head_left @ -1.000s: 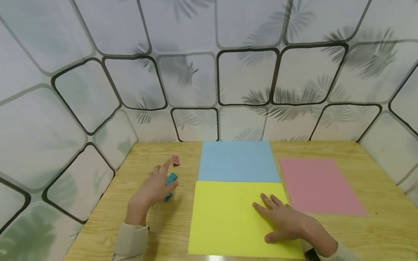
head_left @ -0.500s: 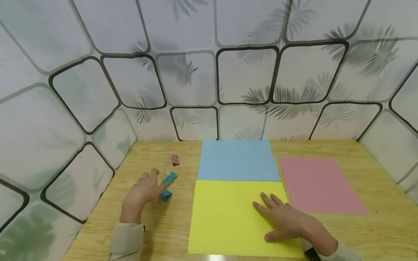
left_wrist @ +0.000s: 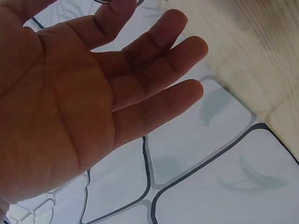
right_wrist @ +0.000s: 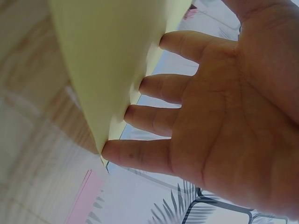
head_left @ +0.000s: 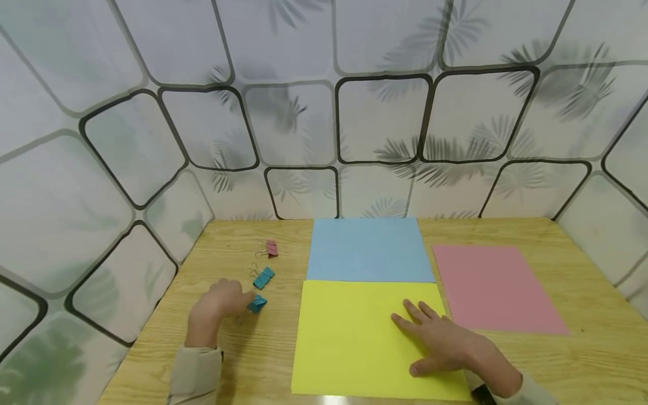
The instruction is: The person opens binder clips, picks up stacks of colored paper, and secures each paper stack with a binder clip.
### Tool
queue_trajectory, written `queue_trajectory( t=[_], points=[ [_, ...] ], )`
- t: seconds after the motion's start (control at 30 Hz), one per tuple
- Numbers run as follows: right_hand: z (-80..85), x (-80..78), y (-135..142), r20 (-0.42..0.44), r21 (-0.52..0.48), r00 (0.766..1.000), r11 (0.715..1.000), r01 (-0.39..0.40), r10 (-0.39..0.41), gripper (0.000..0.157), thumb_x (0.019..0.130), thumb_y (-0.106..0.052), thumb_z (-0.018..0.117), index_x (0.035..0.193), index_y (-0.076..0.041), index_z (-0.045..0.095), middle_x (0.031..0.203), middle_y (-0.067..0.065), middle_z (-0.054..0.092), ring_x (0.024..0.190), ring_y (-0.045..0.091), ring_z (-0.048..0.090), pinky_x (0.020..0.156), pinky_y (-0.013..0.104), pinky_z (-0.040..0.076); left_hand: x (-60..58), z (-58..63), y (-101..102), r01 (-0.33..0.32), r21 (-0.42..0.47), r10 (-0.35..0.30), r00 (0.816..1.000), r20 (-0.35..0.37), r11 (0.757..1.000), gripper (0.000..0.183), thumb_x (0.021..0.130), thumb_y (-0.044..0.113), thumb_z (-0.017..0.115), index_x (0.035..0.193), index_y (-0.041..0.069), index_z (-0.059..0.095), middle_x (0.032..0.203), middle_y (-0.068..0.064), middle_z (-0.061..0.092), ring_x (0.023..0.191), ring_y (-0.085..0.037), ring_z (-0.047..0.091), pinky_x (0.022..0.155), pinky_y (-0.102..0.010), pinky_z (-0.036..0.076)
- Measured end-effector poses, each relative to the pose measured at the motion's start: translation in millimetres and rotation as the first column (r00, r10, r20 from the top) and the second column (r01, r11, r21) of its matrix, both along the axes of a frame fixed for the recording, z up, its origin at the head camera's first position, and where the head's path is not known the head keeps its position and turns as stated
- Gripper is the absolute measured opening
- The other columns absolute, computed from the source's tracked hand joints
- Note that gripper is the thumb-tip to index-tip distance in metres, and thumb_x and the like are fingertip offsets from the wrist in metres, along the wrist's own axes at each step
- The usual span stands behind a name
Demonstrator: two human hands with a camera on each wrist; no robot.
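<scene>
My left hand (head_left: 217, 304) is at the nearer blue binder clip (head_left: 257, 304), thumb and index finger closing on it. In the left wrist view, a bit of wire handle shows by the bent index finger (left_wrist: 117, 18), while the other fingers are held loosely out. A second blue binder clip (head_left: 264, 278) lies just beyond, and a pink binder clip (head_left: 271, 248) farther back. My right hand (head_left: 445, 343) rests with spread fingers on a yellow sheet (head_left: 349, 343); in the right wrist view its fingertips (right_wrist: 112, 151) press the paper.
A blue sheet (head_left: 369, 250) lies behind the yellow one, their edges meeting or overlapping. To the right, a pink sheet (head_left: 501, 289) lies on the wooden table (head_left: 597, 354). A patterned curtain (head_left: 385, 118) surrounds the back and sides.
My left hand has drawn back toward me from beside the pink and farther blue clips to the nearer blue clip, its fingers curling in. The right hand has stayed still.
</scene>
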State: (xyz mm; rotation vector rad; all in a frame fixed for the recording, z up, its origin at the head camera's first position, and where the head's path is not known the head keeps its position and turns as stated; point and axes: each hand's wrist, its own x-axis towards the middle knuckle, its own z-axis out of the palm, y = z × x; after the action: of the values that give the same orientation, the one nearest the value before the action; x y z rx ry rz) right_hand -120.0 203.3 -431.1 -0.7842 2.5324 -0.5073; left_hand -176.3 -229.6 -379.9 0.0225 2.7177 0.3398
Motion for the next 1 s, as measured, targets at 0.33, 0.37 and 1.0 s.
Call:
queue_trajectory(
  t=[0.33,0.37,1.0],
  points=[
    [-1.3,0.7,0.0,0.009,-0.012,1.000,1.000,-0.003,0.003,0.096,0.080,-0.049,0.077,0.155,-0.009,0.032,0.160,0.030,0.013,0.142,0.058,0.015,0.093,0.083,0.026,1.9,-1.3,-1.1,0.010,-0.010,-0.010,1.000,0.009,1.000,0.033,0.098,0.026,0.052,0.076,0.002,0.057,0.109,-0.031,0.059,0.092,-0.037,0.054,0.074,-0.046,0.044],
    [-1.3,0.9,0.0,0.011,-0.012,1.000,1.000,-0.001,0.001,0.096,0.080,-0.049,0.077,0.155,-0.009,0.032,0.160,0.030,0.013,0.142,0.058,0.015,0.093,0.083,0.026,2.2,-1.4,-1.3,0.011,-0.009,-0.010,1.000,0.012,1.000,0.032,0.098,0.025,0.052,0.073,0.005,0.053,0.103,-0.026,0.060,0.086,-0.033,0.052,0.071,-0.043,0.042],
    [-1.6,1.0,-0.6,0.016,-0.017,1.000,1.000,0.007,-0.006,0.096,0.080,-0.048,0.078,0.155,-0.010,0.033,0.160,0.029,0.014,0.143,0.058,0.014,0.094,0.083,0.025,4.1,-0.7,-4.3,0.068,0.156,-0.076,0.996,0.044,0.985,0.026,0.099,0.010,0.040,0.103,-0.010,0.056,0.089,-0.014,0.053,0.070,-0.022,0.043,0.067,-0.035,0.038]
  ],
)
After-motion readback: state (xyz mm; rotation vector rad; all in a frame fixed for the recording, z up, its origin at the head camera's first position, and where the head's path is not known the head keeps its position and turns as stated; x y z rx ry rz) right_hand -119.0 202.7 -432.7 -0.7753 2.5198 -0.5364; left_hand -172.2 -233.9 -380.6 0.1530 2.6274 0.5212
